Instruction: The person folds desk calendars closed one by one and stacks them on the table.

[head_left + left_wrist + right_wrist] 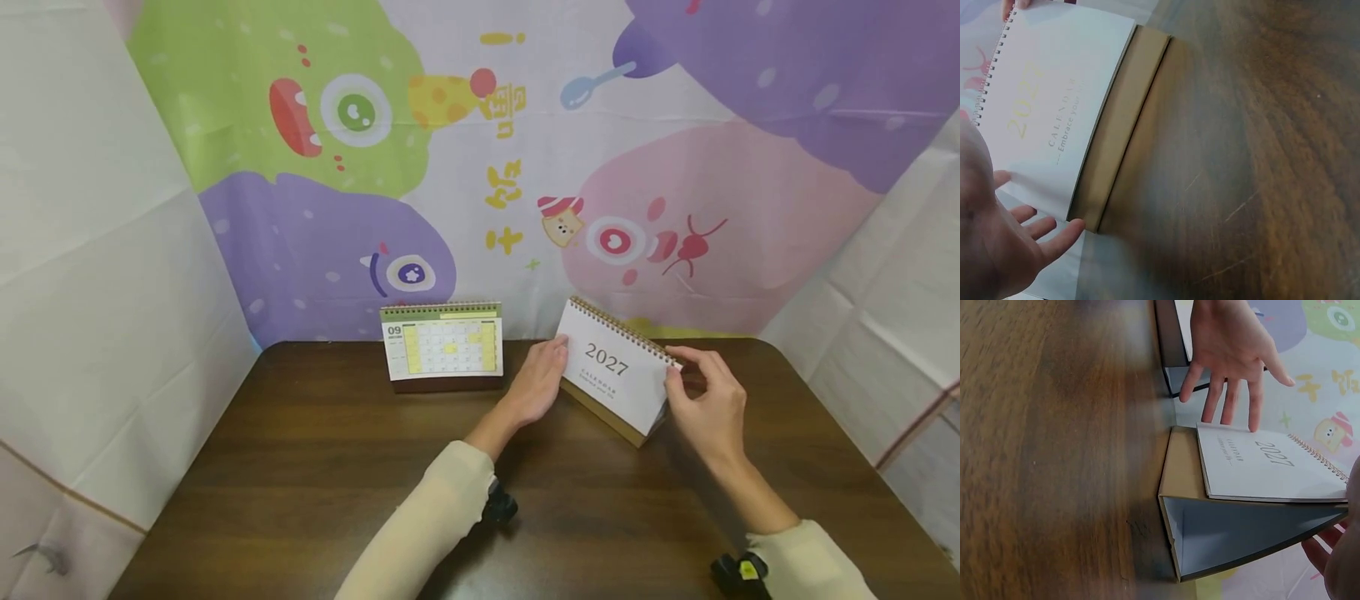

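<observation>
A white desk calendar (617, 367) marked 2027, with a spiral along its top and a tan stand, stands angled on the table at the right of centre. My right hand (708, 404) pinches its upper right corner, thumb at the front and fingers behind. At the other end is my left hand (538, 382), its fingers extended and spread by the calendar's left edge. In the left wrist view those fingertips lie close against that edge. The right wrist view shows the stand's hollow triangular side (1241, 531) and the left hand (1229, 347) beyond, palm showing.
A second desk calendar (450, 346), green-topped with a 09 page, stands left of the first near the table's back edge. Behind the brown wooden table (322, 475) hangs a cartoon-printed cloth (465, 167). White cloth walls (97, 233) rise at both sides.
</observation>
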`<action>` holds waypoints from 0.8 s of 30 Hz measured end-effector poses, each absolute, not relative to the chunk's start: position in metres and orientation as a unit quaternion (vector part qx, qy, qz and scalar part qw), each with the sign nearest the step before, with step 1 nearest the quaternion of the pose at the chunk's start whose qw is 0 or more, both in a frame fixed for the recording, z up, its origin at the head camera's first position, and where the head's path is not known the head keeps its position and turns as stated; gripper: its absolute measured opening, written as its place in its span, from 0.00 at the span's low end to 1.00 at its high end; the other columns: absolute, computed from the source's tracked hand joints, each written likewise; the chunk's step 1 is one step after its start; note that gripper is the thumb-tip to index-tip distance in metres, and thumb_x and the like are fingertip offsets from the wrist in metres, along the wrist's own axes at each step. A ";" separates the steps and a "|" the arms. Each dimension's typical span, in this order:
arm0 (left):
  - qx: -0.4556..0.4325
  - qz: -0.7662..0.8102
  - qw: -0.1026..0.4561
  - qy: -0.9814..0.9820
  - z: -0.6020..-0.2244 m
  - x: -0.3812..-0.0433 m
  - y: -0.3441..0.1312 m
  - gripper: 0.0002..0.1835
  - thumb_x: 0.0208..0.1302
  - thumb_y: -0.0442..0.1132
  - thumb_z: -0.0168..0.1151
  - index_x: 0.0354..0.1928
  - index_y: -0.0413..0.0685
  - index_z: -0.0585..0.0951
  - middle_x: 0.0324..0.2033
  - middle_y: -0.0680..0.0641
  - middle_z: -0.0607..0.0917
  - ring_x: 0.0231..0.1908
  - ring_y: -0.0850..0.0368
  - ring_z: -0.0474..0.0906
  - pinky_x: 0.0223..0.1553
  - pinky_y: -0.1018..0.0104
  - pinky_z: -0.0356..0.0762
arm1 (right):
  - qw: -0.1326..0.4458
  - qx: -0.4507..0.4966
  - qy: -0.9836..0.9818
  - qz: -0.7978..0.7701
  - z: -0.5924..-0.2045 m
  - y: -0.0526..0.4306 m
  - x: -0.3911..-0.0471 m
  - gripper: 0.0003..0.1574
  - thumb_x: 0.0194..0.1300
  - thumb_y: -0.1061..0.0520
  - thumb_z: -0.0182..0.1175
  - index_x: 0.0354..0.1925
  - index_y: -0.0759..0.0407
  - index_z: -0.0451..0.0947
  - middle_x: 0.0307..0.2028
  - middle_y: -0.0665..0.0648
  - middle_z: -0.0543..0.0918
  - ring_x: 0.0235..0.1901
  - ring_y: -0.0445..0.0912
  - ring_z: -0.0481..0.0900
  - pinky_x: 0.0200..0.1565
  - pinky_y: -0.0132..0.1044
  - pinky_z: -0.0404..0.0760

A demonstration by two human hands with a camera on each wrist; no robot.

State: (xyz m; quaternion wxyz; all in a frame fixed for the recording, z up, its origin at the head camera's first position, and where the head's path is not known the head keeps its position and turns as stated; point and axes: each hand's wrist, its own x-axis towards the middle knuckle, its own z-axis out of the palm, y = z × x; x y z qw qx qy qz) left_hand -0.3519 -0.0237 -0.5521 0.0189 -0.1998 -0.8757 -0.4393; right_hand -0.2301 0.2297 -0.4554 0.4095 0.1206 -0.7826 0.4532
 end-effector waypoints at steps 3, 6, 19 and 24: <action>-0.203 -0.440 0.018 -0.875 -0.556 -0.357 -0.025 0.43 0.87 0.75 0.22 0.92 0.64 0.56 0.90 0.47 0.60 0.90 0.49 0.57 0.90 0.47 0.61 | 0.413 0.110 -0.781 0.455 -0.455 0.230 -0.229 0.20 0.68 0.75 0.67 0.57 0.68 0.90 0.44 0.66 0.90 0.41 0.21 0.80 0.45 0.09 0.79; -0.204 -0.448 0.018 -0.870 -0.557 -0.360 -0.026 0.44 0.86 0.76 0.21 0.93 0.66 0.52 0.91 0.47 0.58 0.91 0.49 0.55 0.90 0.47 0.59 | 0.419 0.097 -0.778 0.458 -0.455 0.230 -0.228 0.21 0.69 0.75 0.68 0.58 0.67 0.89 0.44 0.66 0.89 0.41 0.21 0.80 0.44 0.10 0.78; -0.220 -0.478 0.011 -0.850 -0.558 -0.364 -0.025 0.42 0.87 0.74 0.23 0.93 0.67 0.55 0.91 0.49 0.60 0.90 0.51 0.57 0.91 0.49 0.57 | 0.419 0.093 -0.778 0.460 -0.457 0.230 -0.228 0.16 0.68 0.76 0.66 0.52 0.70 0.90 0.40 0.64 0.88 0.40 0.20 0.79 0.45 0.09 0.77; -0.217 -0.483 0.015 -0.848 -0.559 -0.364 -0.026 0.41 0.87 0.74 0.25 0.92 0.68 0.56 0.90 0.48 0.62 0.90 0.50 0.59 0.91 0.47 0.58 | 0.414 0.085 -0.779 0.462 -0.456 0.229 -0.228 0.15 0.69 0.75 0.66 0.52 0.68 0.91 0.40 0.63 0.88 0.38 0.22 0.80 0.44 0.11 0.78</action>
